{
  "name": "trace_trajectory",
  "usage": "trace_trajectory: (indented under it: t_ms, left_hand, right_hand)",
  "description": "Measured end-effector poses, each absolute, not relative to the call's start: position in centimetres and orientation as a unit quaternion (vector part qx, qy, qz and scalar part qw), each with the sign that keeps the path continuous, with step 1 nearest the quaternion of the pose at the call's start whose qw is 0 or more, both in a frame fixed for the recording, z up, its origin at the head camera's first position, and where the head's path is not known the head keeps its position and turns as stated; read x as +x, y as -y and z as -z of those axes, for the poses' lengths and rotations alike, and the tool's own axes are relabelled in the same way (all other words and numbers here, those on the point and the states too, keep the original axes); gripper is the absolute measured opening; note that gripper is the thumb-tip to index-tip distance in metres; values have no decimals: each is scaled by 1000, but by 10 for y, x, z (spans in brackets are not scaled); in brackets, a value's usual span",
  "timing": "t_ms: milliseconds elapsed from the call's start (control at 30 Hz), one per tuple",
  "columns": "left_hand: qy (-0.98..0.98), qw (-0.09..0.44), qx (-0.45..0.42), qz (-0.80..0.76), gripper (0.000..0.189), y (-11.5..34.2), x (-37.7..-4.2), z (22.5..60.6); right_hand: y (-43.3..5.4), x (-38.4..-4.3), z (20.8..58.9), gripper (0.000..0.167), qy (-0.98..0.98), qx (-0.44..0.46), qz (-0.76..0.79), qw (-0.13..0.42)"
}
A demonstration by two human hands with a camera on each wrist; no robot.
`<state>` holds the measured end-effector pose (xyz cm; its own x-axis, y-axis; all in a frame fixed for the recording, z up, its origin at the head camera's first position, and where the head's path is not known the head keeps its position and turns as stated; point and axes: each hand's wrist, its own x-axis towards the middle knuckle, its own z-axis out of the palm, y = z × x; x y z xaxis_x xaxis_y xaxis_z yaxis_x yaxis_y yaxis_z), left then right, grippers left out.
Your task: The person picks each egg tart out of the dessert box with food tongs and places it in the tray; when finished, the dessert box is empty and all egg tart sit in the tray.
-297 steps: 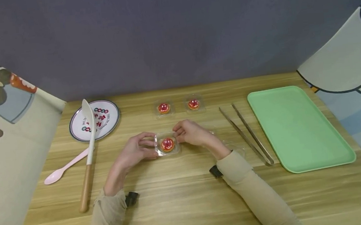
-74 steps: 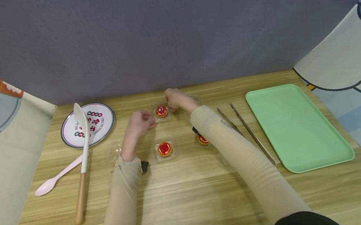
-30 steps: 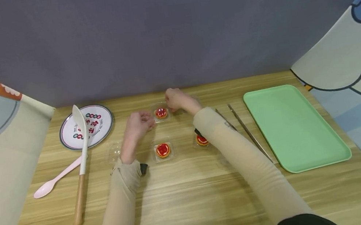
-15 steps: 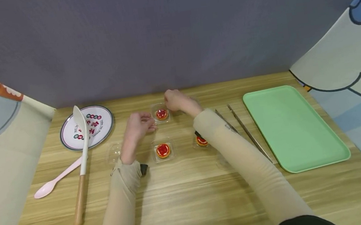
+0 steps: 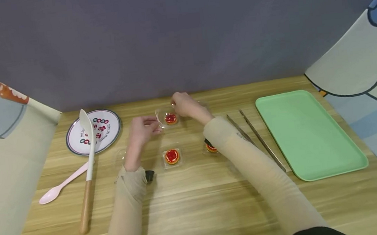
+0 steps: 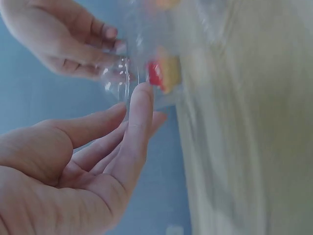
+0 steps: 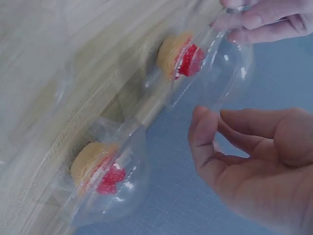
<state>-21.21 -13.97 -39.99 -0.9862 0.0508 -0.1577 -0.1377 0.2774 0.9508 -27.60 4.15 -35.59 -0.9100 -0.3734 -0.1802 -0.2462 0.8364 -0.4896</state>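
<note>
Both hands are at a clear plastic tart container near the back of the table, with a red-topped tart inside. From its left side my left hand pinches the lid's edge. On its far right corner, my right hand has thumb and forefinger nearly together at the rim. The domed lid looks tilted at its left edge. A second tart container, under its dome, shows in the right wrist view; my right hand mostly hides it in the head view. In front sits an uncovered tart.
Another tart is partly under the right sleeve. A loose clear lid lies by the left wrist. Leftward are a printed plate, a long-handled spoon and a pink spoon. Rightward are metal tongs and a green tray.
Earlier, both hands worked at the front middle container; they have since moved to the back one. In the last half second its lid's left edge has tilted and the container has shifted slightly.
</note>
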Motion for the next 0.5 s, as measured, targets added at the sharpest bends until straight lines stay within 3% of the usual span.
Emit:
trace_trajectory:
  t_ms: [133, 300, 500]
  left_hand:
    - [-794, 54, -34, -605, 32, 149, -212, 396]
    - [-795, -25, -34, -605, 27, 160, -210, 393]
    - [-779, -114, -41, -615, 21, 169, -208, 393]
  right_hand:
    - [-38, -276, 353, 26, -939, -194, 256, 121]
    - [-33, -275, 350, 45, -918, -228, 305, 110]
    - [-25, -273, 350, 40, -885, -231, 397, 79]
